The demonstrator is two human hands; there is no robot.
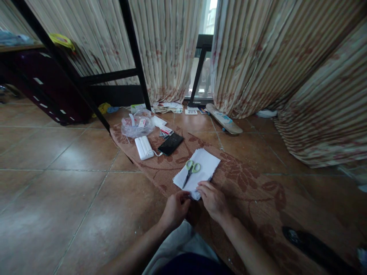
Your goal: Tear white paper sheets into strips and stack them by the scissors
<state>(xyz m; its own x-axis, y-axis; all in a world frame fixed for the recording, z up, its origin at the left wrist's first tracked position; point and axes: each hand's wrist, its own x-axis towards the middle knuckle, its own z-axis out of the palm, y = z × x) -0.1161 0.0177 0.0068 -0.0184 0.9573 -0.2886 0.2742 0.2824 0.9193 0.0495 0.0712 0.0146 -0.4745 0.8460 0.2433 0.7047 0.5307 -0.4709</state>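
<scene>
Person sitting on floor, both hands working near corner of white paper stack (197, 172) lying on patterned mat (252, 183). Left hand (175, 208) pinching corner edge, right hand (213, 198) pressing flat beside it. Green scissors (190, 170) resting on top, untouched. Looks like folding or lining up corner; next probably needing steady crease, sheets kept square.

A lived-in room of a home, seen from the floor

Brown glazed floor tiles (57, 183) spread out to the left of the left hand (174, 210), and a patterned woven mat (252, 183) lies under both hands and runs off to their right. Beyond the hands, floor-length striped curtains (166, 46) hang before a window, with a skateboard (224, 119) at their foot. Ahead and left of the hands, a black metal furniture frame (134, 57) stands beside a dark suitcase (43, 88), and a phone (171, 143), a white charger (144, 148) and a plastic bag (137, 124) lie on the mat.
</scene>
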